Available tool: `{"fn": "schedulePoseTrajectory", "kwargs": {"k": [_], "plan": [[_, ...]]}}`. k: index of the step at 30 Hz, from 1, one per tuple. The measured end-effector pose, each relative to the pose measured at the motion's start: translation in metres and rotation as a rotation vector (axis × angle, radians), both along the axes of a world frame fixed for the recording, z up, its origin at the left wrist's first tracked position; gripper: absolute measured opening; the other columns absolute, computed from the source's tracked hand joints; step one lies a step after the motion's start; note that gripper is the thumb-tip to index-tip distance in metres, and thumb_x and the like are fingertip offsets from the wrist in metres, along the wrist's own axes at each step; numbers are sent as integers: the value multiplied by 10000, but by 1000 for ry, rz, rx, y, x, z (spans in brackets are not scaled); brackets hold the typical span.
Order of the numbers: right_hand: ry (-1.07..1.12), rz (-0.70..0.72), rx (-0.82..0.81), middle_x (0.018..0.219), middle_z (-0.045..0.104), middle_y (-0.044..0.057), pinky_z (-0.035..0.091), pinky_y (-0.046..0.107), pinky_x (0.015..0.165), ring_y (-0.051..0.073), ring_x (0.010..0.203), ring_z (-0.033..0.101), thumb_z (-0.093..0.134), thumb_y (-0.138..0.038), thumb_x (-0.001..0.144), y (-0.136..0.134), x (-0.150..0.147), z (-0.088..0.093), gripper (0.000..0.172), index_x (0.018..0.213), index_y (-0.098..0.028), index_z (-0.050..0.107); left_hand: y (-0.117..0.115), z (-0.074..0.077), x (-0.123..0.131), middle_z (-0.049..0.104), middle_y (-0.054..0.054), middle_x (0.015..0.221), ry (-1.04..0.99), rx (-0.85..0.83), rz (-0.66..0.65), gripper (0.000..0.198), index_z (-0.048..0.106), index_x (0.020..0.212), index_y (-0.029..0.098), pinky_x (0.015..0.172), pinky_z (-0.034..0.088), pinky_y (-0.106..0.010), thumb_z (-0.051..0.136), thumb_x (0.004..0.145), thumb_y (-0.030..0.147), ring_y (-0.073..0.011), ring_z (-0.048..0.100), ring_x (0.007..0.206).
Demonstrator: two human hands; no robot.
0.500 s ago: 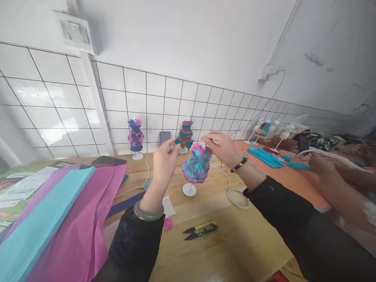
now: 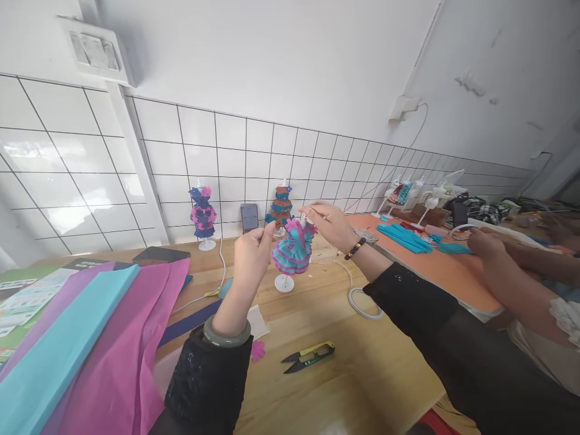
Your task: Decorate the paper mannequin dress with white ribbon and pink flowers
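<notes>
A small mannequin in a turquoise and pink ruffled paper dress (image 2: 293, 249) stands on a white round stand on the wooden table (image 2: 344, 368). My left hand (image 2: 252, 252) is raised just left of it, fingers pinched together on something too small to make out. My right hand (image 2: 327, 223) hovers at the dress's top right, also pinched, touching the neck area. Both arms wear black sleeves; a jade bangle is on my left wrist and a bead bracelet on my right.
Pink, turquoise and purple paper sheets (image 2: 86, 356) lie at left. Thread snips (image 2: 309, 355) and a white cable coil (image 2: 362, 302) lie nearby. Two more dressed mannequins (image 2: 203, 214) (image 2: 281, 208) and a phone (image 2: 249, 217) stand by the tiled wall. Another person's arms (image 2: 512, 272) work at right.
The view has shifted slightly; both hands have drawn closer to the dress, the left one nearer its shoulder. The dress stays on its stand.
</notes>
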State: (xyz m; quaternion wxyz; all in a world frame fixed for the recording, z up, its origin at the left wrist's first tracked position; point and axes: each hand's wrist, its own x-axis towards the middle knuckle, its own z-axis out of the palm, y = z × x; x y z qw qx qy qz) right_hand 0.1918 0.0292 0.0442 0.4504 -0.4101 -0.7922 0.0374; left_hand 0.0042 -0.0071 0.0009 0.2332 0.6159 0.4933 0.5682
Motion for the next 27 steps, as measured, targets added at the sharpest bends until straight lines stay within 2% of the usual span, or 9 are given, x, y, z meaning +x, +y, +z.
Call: {"fn": "schedulePoseTrajectory", "kwargs": {"k": [7,13,17,20,27], "plan": [[38,59,-116,954,622,65,434,288,754,175,916,559,432,-412,875,-5,-2,7,339,933,-197,687,4,-4,1,380,52,391,46,2,19,457,624,691,179,453,306,-218,390,819,550,-94,381,403],[23,68,-187,1011,598,69,446,258,591,154,795,566,431,-428,869,-4,0,4,362,1066,-215,647,6,-8,4,479,49,490,49,7,-47,322,612,774,197,473,315,-203,454,806,476,-86,399,444],[-1,54,-162,1026,612,63,444,271,641,161,837,572,419,-411,878,-4,2,3,354,1090,-224,632,8,-11,7,565,31,570,69,19,-57,263,622,803,204,530,364,-206,474,798,422,-99,482,515],[-48,23,-130,1041,620,55,441,285,698,180,926,563,497,-404,838,-3,1,1,338,1110,-242,614,9,-12,7,605,20,624,71,16,-55,240,623,849,208,559,382,-210,477,795,391,-108,527,565],[-23,-123,-68,987,639,56,455,279,643,187,900,571,568,-419,767,-2,-12,-8,406,1121,-221,584,9,-12,7,582,27,591,86,13,-40,289,601,985,201,568,383,-225,469,797,376,-118,525,559]]}}
